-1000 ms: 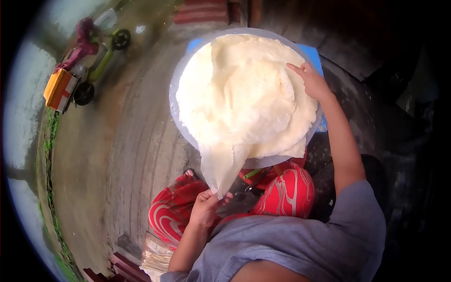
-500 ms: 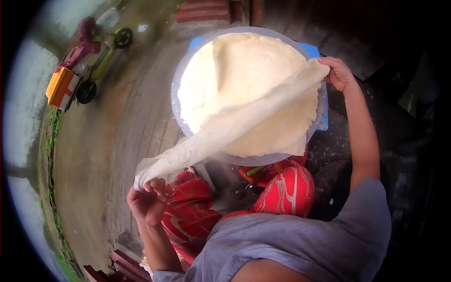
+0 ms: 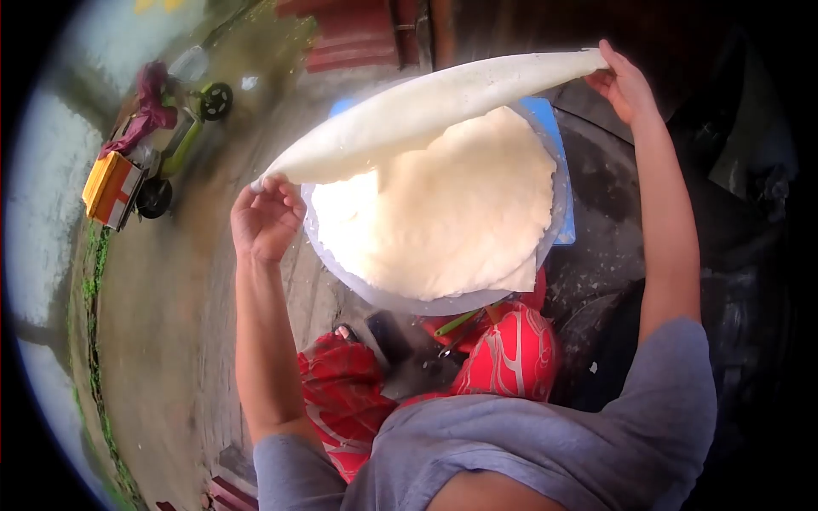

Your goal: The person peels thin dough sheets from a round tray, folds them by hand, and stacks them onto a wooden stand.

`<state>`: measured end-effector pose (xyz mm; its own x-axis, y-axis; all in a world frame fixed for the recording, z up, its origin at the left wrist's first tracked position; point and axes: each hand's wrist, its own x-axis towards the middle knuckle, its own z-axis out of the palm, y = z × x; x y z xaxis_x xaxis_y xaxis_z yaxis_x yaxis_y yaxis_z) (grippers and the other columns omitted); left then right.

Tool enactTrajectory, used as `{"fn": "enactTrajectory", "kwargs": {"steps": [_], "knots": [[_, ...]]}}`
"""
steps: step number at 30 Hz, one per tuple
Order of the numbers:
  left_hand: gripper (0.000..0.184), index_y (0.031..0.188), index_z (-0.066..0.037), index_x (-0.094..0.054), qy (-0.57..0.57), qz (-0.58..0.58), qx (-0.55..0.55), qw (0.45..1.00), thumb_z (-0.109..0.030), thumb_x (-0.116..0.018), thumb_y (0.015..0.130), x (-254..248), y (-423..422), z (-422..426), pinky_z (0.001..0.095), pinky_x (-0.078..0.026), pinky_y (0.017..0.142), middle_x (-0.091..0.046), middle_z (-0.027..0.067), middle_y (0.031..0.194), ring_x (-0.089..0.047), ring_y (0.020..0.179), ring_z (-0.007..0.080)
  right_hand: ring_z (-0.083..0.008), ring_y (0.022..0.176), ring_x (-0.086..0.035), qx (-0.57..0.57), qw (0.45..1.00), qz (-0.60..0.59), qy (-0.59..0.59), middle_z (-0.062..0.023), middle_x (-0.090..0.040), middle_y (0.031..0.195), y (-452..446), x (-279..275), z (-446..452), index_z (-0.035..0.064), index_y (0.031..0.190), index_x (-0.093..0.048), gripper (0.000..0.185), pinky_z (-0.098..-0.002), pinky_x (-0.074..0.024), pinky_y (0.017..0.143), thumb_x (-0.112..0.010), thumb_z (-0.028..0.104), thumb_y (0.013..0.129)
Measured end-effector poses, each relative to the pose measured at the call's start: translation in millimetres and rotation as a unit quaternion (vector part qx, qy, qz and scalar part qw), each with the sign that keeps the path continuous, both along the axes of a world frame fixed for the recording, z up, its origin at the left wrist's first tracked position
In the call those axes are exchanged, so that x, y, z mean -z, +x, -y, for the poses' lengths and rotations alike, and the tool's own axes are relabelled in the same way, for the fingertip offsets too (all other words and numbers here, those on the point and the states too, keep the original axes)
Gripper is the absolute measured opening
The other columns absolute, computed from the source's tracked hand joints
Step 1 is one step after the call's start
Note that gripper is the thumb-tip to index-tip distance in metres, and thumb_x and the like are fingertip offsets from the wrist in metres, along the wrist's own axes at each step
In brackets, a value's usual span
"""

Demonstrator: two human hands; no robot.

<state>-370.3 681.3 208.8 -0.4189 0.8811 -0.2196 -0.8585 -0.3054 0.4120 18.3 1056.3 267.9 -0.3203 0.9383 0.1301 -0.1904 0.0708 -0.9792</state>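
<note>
A thin pale dough sheet [image 3: 434, 102] is stretched in the air between my two hands, over the far part of a round tray [image 3: 392, 300]. My left hand [image 3: 268, 217] pinches its left end, fingers curled. At the right end, my right hand [image 3: 626, 83] grips the other corner between thumb and fingers. Below the lifted sheet, a stack of pale round sheets [image 3: 460, 213] lies on the tray, its far edge hidden. A blue support [image 3: 554, 170] shows under the tray.
Under the tray's near edge, a green handle [image 3: 457, 323] shows by a red container. My knees in red patterned trousers [image 3: 511, 353] are close to the tray. A green scooter [image 3: 181, 149] with an orange box [image 3: 111, 187] stands at the far left.
The sheet has come up off the stack and moved away from me, now stretched between both hands. My left hand has risen from near my lap; my right hand has closed on the sheet.
</note>
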Motion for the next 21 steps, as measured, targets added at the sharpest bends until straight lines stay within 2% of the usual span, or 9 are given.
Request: {"fn": "enactTrajectory", "kwargs": {"steps": [8, 10, 12, 13, 15, 17, 19, 20, 21], "knots": [[0.018, 0.074, -0.003, -0.059, -0.168, 0.110, 0.045, 0.979, -0.016, -0.049, 0.079, 140.1, 31.9, 33.7, 0.0302, -0.044, 0.061, -0.061, 0.0059, 0.081, -0.055, 0.071, 0.0187, -0.0102, 0.075, -0.060, 0.037, 0.978, 0.109, -0.176, 0.0000, -0.064, 0.088, 69.3, 157.8, 55.4, 0.0118, 0.094, -0.061, 0.025, -0.0270, -0.0503, 0.071, -0.064, 0.036, 0.087], [0.018, 0.076, -0.003, -0.058, -0.290, 0.100, 0.024, 0.952, -0.018, -0.049, 0.079, 165.0, 50.4, 40.7, 0.0299, -0.043, 0.060, -0.060, 0.0060, 0.078, -0.054, 0.069, 0.0184, -0.0112, 0.073, -0.060, 0.058, 0.966, 0.155, -0.200, -0.0005, -0.064, 0.086, 81.9, 197.4, 70.6, 0.0112, 0.091, -0.061, 0.024, -0.0281, -0.0510, 0.068, -0.065, 0.035, 0.086], [0.020, 0.079, -0.002, -0.058, -0.303, 0.102, 0.042, 0.946, -0.020, -0.048, 0.080, 186.8, 59.9, 53.6, 0.0302, -0.042, 0.058, -0.059, 0.0055, 0.076, -0.053, 0.067, 0.0183, -0.0117, 0.075, -0.060, 0.075, 0.962, 0.130, -0.229, -0.0013, -0.064, 0.088, 88.4, 216.7, 82.1, 0.0109, 0.094, -0.060, 0.027, -0.0284, -0.0508, 0.068, -0.066, 0.035, 0.085], [0.019, 0.080, -0.003, -0.058, -0.396, 0.040, -0.037, 0.917, -0.019, -0.048, 0.082, 188.8, 70.2, 54.6, 0.0301, -0.041, 0.056, -0.057, 0.0047, 0.073, -0.052, 0.065, 0.0181, -0.0117, 0.075, -0.060, 0.075, 0.961, 0.130, -0.231, -0.0013, -0.064, 0.088, 88.4, 217.9, 86.3, 0.0109, 0.094, -0.060, 0.027, -0.0284, -0.0508, 0.068, -0.066, 0.035, 0.085], [0.020, 0.091, -0.001, -0.058, -0.525, -0.123, -0.219, 0.813, -0.017, -0.047, 0.086, 193.4, 93.6, 47.5, 0.0343, -0.044, 0.064, -0.054, 0.0067, 0.080, -0.052, 0.072, 0.0187, -0.0123, 0.077, -0.059, 0.101, 0.955, 0.022, -0.279, -0.0023, -0.063, 0.090, 86.4, 219.7, 96.8, 0.0112, 0.098, -0.058, 0.029, -0.0285, -0.0504, 0.069, -0.069, 0.034, 0.083], [0.032, 0.113, 0.000, -0.054, -0.458, -0.566, -0.334, 0.599, -0.017, -0.050, 0.087, 187.6, 126.8, 33.7, 0.0405, -0.043, 0.086, -0.053, 0.0143, 0.109, -0.053, 0.097, 0.0255, -0.0125, 0.078, -0.059, 0.087, 0.957, 0.015, -0.277, -0.0026, -0.062, 0.091, 81.8, 216.1, 105.9, 0.0108, 0.100, -0.058, 0.032, -0.0283, -0.0502, 0.069, -0.070, 0.034, 0.082], [0.049, 0.134, -0.002, -0.041, -0.290, -0.818, -0.196, 0.457, -0.020, -0.051, 0.089, 148.7, 146.5, 16.5, 0.0472, -0.025, 0.105, -0.035, 0.0172, 0.138, -0.034, 0.128, 0.0331, -0.0127, 0.078, -0.058, 0.071, 0.959, 0.010, -0.275, -0.0029, -0.062, 0.092, 80.6, 218.2, 107.5, 0.0105, 0.101, -0.057, 0.034, -0.0280, -0.0500, 0.070, -0.072, 0.034, 0.081], [0.056, 0.140, -0.006, -0.033, -0.271, -0.878, -0.105, 0.381, -0.024, -0.050, 0.090, 124.7, 161.8, 7.3, 0.0495, -0.015, 0.109, -0.024, 0.0172, 0.148, -0.017, 0.138, 0.0359, -0.0127, 0.078, -0.058, 0.053, 0.950, -0.006, -0.308, -0.0024, -0.062, 0.091, 80.6, 220.9, 105.7, 0.0100, 0.101, -0.057, 0.034, -0.0275, -0.0497, 0.069, -0.072, 0.032, 0.080], [0.056, 0.142, -0.010, -0.031, -0.243, -0.916, -0.052, 0.316, -0.031, -0.046, 0.092, 117.8, 167.3, -2.1, 0.0536, -0.010, 0.109, -0.021, 0.0135, 0.151, -0.013, 0.140, 0.0347, -0.0127, 0.078, -0.058, 0.036, 0.940, -0.023, -0.340, -0.0020, -0.062, 0.090, 80.3, 223.6, 103.8, 0.0095, 0.101, -0.058, 0.033, -0.0269, -0.0494, 0.069, -0.073, 0.030, 0.080]]}}
